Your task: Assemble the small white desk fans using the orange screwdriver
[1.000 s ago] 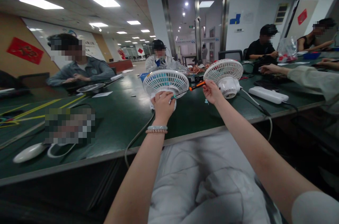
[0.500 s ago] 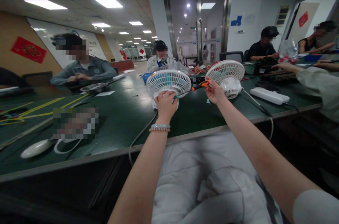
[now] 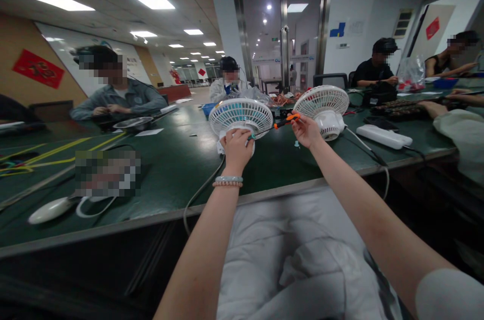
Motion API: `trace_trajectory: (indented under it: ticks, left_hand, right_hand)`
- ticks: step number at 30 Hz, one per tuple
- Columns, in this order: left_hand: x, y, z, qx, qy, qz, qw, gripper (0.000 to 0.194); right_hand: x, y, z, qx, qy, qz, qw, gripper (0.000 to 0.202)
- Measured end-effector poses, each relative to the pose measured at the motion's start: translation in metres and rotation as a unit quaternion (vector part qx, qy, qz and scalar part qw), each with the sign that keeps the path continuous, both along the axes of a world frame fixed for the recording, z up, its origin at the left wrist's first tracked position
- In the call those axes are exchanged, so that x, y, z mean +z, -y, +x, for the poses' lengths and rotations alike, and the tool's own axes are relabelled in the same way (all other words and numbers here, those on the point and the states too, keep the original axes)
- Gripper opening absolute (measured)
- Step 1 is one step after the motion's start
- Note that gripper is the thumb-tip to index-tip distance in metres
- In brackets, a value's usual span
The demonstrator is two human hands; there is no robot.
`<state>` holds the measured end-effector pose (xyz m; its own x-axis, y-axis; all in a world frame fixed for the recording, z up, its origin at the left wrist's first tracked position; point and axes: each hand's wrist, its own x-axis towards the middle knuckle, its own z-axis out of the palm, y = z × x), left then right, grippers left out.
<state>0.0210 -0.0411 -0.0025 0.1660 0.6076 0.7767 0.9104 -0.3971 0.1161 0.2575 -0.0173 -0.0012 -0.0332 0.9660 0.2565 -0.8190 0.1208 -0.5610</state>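
A white electric fan (image 3: 260, 114) lies with its round grille tilted back, straight ahead on the table. My left hand (image 3: 237, 147) is closed over the housing behind that grille, and a small teal piece (image 3: 252, 136) shows at its fingertips. From the right, my right hand (image 3: 307, 132) grips an orange and black screwdriver (image 3: 282, 124). Its thin shaft points left at the teal piece; whether the tip touches is too small to tell. Beyond my right hand stands a second white fan (image 3: 328, 101), its cord running down over the table edge.
A white power strip (image 3: 383, 137) lies to the right on the green table (image 3: 170, 174). A small light-blue piece (image 3: 297, 144) is below my right hand. On the left are a white oval object (image 3: 51, 210) and yellow wires (image 3: 64, 151). Several people sit around the table.
My hands, the screwdriver and the fan are nearly where they were. On the right, another person's sleeved arm has shifted lower and to the right.
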Motion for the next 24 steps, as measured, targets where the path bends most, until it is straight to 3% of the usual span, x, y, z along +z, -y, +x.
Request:
trace_trajectory:
  ticks: [12, 24]
  left_hand:
    - [0.0006, 0.0001, -0.0003, 0.005, -0.002, -0.008, 1.000, 0.020]
    - [0.0014, 0.0012, -0.0001, 0.005, -0.005, -0.012, 1.000, 0.021]
  right_hand:
    - [-0.0034, -0.0050, -0.0032, -0.046, 0.037, -0.004, 0.998, 0.015]
    - [-0.0011, 0.0030, 0.0012, -0.001, 0.004, -0.013, 1.000, 0.017]
